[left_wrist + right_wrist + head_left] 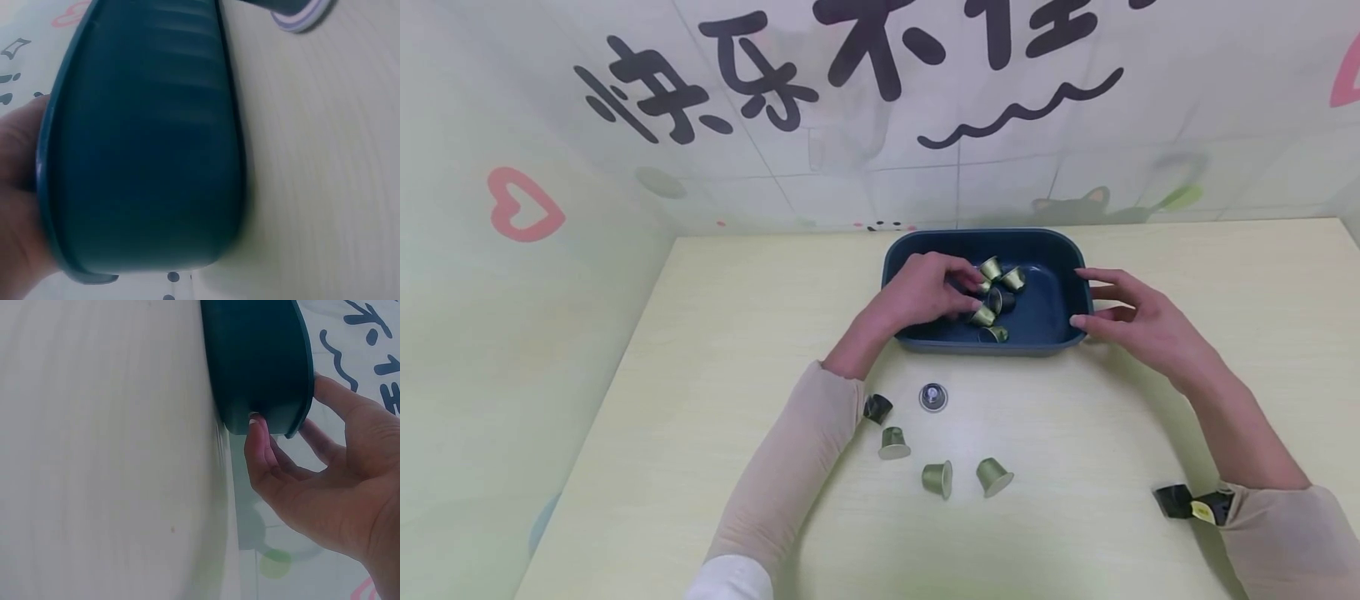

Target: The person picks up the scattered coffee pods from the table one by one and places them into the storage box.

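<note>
A dark blue rectangular bin (1045, 308) with rounded corners stands near the back of the table, holding several coffee capsules. My left hand (921, 289) reaches over its left side, thumb and fingers apart among green capsules (1013, 279) and a black capsule (1001, 301); its fingertips partly cover some of them. The left wrist view shows part of that hand (19, 206) beside the bin wall (144, 137), fingertips hidden. At the opposite end, my right hand (1131, 321) grips the bin's rim with thumb and bent fingers, also visible in the right wrist view (350, 462).
In front of the bin lie a dark capsule (877, 408), an upright silver-rimmed capsule (933, 397) and green capsules (893, 443), (937, 479), (994, 477). A printed white wall covering (865, 192) stands directly behind the table (700, 375).
</note>
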### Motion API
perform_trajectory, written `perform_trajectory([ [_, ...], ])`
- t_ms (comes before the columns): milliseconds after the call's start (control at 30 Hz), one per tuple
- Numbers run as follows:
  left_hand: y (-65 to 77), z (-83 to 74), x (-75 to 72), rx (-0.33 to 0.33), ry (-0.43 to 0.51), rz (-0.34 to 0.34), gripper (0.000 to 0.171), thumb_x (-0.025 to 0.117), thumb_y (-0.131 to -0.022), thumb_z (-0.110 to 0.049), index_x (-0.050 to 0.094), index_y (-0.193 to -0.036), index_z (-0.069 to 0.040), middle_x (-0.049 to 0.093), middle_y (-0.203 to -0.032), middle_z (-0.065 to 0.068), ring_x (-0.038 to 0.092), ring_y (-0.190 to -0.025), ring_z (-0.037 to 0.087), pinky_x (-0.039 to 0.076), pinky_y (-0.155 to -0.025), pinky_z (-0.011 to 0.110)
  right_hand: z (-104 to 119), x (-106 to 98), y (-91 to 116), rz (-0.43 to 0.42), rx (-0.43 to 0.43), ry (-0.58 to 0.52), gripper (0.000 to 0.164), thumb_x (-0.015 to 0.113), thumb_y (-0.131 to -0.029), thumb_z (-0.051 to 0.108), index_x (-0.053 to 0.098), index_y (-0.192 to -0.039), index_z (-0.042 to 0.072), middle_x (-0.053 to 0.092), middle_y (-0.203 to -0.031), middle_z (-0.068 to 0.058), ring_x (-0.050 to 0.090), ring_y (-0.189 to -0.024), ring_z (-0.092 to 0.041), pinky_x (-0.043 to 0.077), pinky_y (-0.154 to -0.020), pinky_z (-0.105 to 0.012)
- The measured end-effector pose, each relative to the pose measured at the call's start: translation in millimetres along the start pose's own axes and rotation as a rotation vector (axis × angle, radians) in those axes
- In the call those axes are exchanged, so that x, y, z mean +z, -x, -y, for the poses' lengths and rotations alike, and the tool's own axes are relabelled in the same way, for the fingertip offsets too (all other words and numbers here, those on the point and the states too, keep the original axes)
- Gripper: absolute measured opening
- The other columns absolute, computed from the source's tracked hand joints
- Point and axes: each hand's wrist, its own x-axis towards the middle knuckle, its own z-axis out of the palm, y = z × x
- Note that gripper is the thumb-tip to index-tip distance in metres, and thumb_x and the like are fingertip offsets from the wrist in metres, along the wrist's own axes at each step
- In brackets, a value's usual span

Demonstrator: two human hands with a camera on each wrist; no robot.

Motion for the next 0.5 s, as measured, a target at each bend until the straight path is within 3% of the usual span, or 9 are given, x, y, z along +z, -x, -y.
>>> perform_trajectory([
  [233,7.9,-4.2,-3.4,0.082,-0.003,-0.025,0.033,0.077,-0.089,-0.021,0.071,-0.119,-0.01,0.073,-0.102,-0.002,0.07,-0.072,0.007,0.054,-0.067,0.024,-1,0,1,0.004,0.004,-0.011,0.066,0.068,-0.095,0.035,0.037,-0.153,0.026,0.043,-0.146,-0.012,0.056,-0.105,0.003,0.047,-0.081,-0.014],
  [500,19.5,-13.9,-10.8,0.164,0.01,-0.047,0.036,0.077,-0.089,-0.021,0.069,-0.121,-0.008,0.073,-0.107,0.006,0.068,-0.083,0.004,0.052,-0.077,0.019,-1,0,1,0.012,0.001,0.003,0.066,0.067,-0.096,0.036,0.036,-0.154,0.027,0.041,-0.148,-0.013,0.056,-0.106,0.001,0.047,-0.081,-0.013],
])
